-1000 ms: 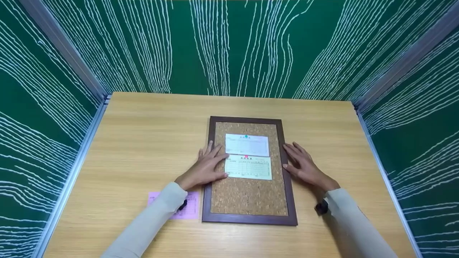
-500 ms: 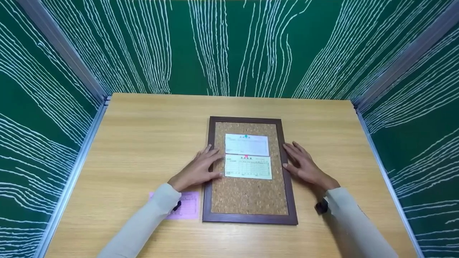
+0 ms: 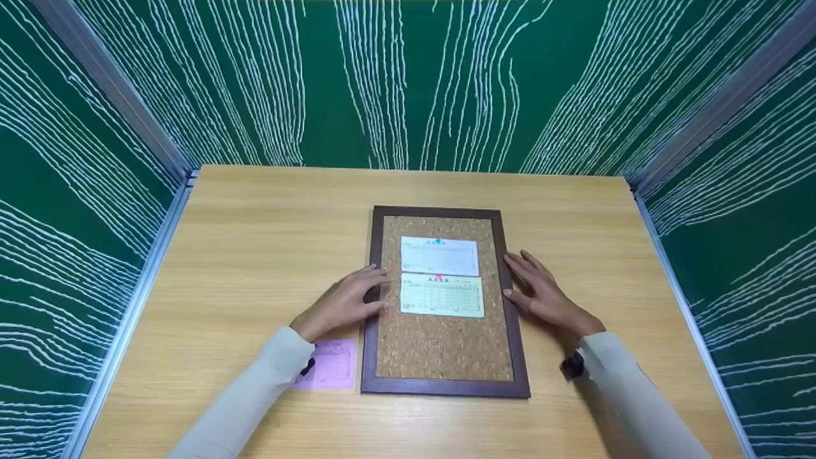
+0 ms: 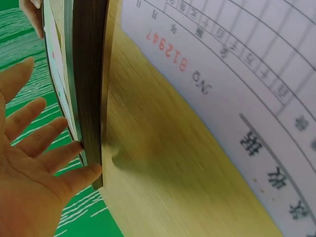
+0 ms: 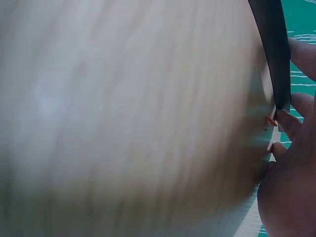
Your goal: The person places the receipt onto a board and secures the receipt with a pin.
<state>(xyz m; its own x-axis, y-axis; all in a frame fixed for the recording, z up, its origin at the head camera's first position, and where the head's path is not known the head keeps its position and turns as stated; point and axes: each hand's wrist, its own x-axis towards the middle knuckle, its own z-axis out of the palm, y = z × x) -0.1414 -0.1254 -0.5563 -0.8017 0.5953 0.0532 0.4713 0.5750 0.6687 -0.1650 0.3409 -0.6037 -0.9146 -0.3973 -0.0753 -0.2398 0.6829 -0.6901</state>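
Observation:
A cork board [image 3: 440, 350] with a dark brown frame lies on the table. Pinned to it are a white receipt slip [image 3: 440, 258], under a green push pin [image 3: 438, 241], and below it a pale green receipt slip [image 3: 442, 298] with a red push pin [image 3: 438, 277]. My left hand [image 3: 344, 299] reaches over the left side of the frame, its fingers spread in the left wrist view. On the opposite side, the fingertips of my right hand [image 3: 545, 293] touch the outer right edge. A pink receipt slip [image 3: 335, 366] lies left of the board, partly under my left forearm.
The wooden table [image 3: 255, 242] extends around the board. Green panels [image 3: 421, 89] with white wavy lines stand at the back and both sides, joined by metal posts [image 3: 720, 95]. A small orange item [image 5: 270, 121] shows by the frame in the right wrist view.
My left hand has drawn back leftward off the edge of the slips to the frame, its fingers coming away from the cork. The right hand stays at the right edge.

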